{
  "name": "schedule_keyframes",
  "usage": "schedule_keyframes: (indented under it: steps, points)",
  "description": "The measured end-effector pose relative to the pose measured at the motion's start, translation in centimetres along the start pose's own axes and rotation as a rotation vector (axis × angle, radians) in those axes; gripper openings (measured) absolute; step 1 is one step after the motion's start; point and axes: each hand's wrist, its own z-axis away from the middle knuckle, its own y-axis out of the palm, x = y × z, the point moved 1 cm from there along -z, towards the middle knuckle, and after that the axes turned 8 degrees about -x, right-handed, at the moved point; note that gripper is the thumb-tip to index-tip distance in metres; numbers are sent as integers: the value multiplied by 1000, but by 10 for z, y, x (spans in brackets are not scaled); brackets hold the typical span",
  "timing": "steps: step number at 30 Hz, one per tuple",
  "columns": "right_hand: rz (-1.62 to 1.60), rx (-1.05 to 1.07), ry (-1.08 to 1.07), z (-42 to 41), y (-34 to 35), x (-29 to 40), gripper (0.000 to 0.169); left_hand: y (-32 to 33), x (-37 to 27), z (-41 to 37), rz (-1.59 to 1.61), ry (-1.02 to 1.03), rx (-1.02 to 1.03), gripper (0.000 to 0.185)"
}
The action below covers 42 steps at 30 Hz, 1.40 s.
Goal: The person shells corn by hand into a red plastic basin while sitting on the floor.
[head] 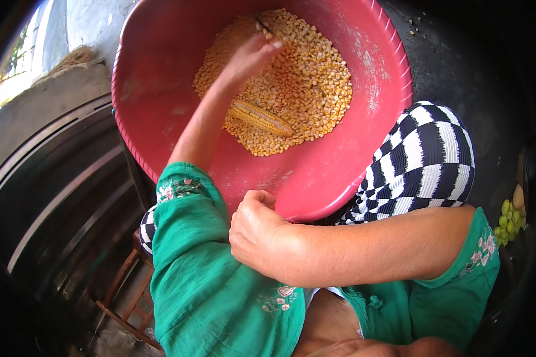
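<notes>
My left hand (257,51), blurred, reaches into a wide pink plastic basin (156,102) over a heap of loose corn kernels (326,85). Just beyond its fingertips shows a thin dark object (262,26) with a few kernels by it; whether the fingers hold it is unclear. One corn cob (260,118), with rows of kernels on it, lies on the heap nearer to me. Bent across my body, my right hand (259,232) is curled against the green sleeve (190,214) of my left arm. Its fingertips are hidden.
My knee in checked black-and-white cloth (429,156) presses close to the basin's right side. A wooden frame (125,294) stands at lower left, below a dark panel with pale strips (62,209). Yellow-green fruit (508,223) lies at far right. Some kernels (412,32) are scattered on the dark floor.
</notes>
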Motion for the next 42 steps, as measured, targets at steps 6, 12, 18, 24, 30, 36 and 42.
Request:
schedule_keyframes:
  steps: [6,12,18,24,30,36,42]
  points:
    - [52,129,-58,-5,4,8,26,41,5,-98,-401,227,29,76]
    - [4,239,-25,-8,16,2,26,106,-12,-38,-757,297,382,75]
    - [-13,245,-16,-11,25,4,25,115,18,13,-1009,407,754,56]
    - [17,211,-33,-8,19,6,29,42,33,35,-1638,401,736,58]
    - [21,206,-34,-11,20,4,31,-65,47,31,-1032,101,-6,36]
    - [13,231,-11,-18,22,2,30,-68,129,42,-1042,219,150,37]
    - [-28,205,59,-26,25,-3,30,-7,145,59,-1125,775,146,31]
